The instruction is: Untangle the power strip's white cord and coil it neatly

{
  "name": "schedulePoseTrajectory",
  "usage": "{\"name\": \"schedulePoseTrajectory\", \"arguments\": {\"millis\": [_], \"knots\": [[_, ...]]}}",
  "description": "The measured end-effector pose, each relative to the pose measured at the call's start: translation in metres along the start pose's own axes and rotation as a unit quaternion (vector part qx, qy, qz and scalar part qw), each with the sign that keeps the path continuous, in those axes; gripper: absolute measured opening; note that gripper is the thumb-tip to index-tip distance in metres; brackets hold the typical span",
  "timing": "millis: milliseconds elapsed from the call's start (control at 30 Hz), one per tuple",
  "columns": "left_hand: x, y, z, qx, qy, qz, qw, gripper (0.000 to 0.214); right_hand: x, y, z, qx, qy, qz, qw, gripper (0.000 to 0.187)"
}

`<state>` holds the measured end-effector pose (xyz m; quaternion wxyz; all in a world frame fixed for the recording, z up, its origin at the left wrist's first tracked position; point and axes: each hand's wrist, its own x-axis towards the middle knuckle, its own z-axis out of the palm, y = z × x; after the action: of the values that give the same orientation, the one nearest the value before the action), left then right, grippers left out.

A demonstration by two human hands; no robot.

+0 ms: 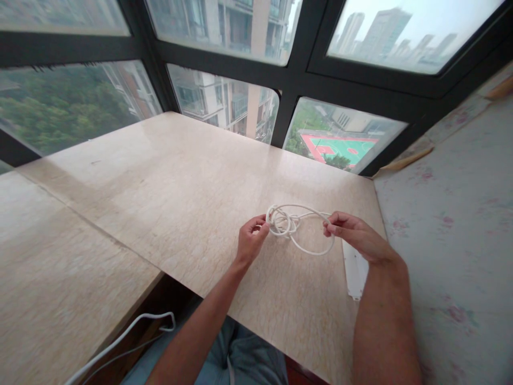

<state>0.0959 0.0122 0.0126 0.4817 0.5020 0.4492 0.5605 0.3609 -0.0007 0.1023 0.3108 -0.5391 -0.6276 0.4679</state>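
Observation:
A white cord (298,227) is bunched into loops just above the beige marble sill (180,198). My left hand (250,241) pinches the tangled left end of the loops, fingers closed. My right hand (355,232) pinches the right side of the large loop, fingers closed too. The cord stretches between both hands, with one wide loop drooping toward me.
Dark-framed windows (296,69) rise right behind the sill. A floral-papered wall (452,214) stands at the right, with a white flat strip (355,272) lying along its base. Another white cable (132,331) trails below the sill's front edge near my knees.

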Motion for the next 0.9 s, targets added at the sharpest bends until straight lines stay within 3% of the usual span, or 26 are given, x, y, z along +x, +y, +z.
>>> {"name": "schedulePoseTrajectory", "arguments": {"millis": [67,133,233,300,367,467,567,633,700,800,900], "knots": [[-0.001,0.002,0.001,0.013,-0.001,0.018,1.000,0.020,-0.007,0.000,-0.005,-0.130,0.022,0.035,0.991,0.028],[-0.003,0.003,0.002,0.021,-0.008,0.041,0.999,0.019,-0.011,-0.003,0.000,-0.247,0.091,0.042,0.964,0.023],[-0.005,0.004,0.003,0.028,-0.013,0.062,0.998,0.017,-0.006,-0.015,0.024,-0.354,0.188,-0.061,0.914,0.037],[-0.005,0.004,0.003,0.034,-0.013,0.064,0.997,0.015,0.003,-0.027,0.047,-0.388,0.177,-0.159,0.890,0.044],[-0.005,0.004,0.003,0.045,-0.014,0.069,0.997,0.014,0.015,-0.037,0.069,-0.412,0.164,-0.204,0.873,0.039],[-0.004,0.003,0.002,0.055,-0.016,0.079,0.995,0.013,0.029,-0.042,0.089,-0.461,0.158,-0.207,0.848,0.023],[-0.005,0.001,0.003,0.042,-0.018,0.073,0.996,0.013,0.035,-0.036,0.091,-0.484,0.170,-0.203,0.834,0.012],[-0.005,-0.001,0.004,0.031,-0.015,0.065,0.997,0.013,0.035,-0.030,0.084,-0.456,0.186,-0.204,0.846,0.012],[-0.004,-0.002,0.004,0.026,-0.002,0.055,0.998,0.013,0.033,-0.027,0.075,-0.393,0.200,-0.198,0.875,0.013],[-0.004,-0.003,0.005,0.027,0.022,0.041,0.999,0.012,0.030,-0.024,0.062,-0.256,0.216,-0.172,0.926,0.012],[-0.003,-0.002,0.005,0.029,0.036,0.039,0.998,0.012,0.028,-0.021,0.053,-0.124,0.225,-0.120,0.959,0.016]]}}
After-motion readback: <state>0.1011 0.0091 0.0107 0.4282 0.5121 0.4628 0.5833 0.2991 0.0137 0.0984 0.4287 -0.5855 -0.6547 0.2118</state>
